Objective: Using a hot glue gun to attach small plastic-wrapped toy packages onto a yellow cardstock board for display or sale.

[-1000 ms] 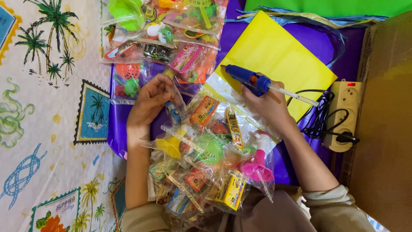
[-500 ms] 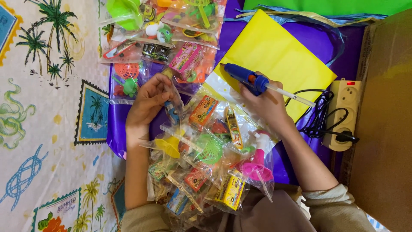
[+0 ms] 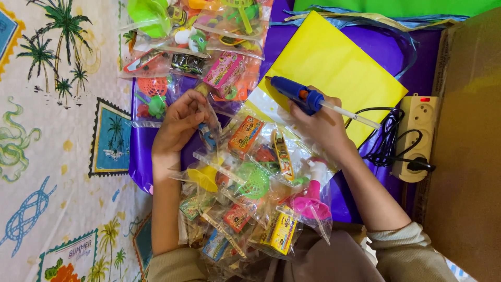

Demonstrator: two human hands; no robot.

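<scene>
My right hand [image 3: 323, 128] grips the blue plastic glue gun [image 3: 297, 95] over the yellow paper sheet [image 3: 334, 62]; my left hand [image 3: 177, 125] pinches a clear toy-filled plastic bag [image 3: 209, 133].

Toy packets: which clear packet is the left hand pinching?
The left hand pinches the packet with a blue toy, beside the orange-carded one; the rest lie untouched.

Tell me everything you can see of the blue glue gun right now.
The glue gun has a blue, plastic-looking body with a small orange spot on its side, and a pale translucent glue stick poking out of its back end. The right hand grips it by the handle. It lies nearly level, nozzle pointing up-left over the yellow sheet, close to the clear toy bags. Whether the nozzle touches anything cannot be told.
</scene>
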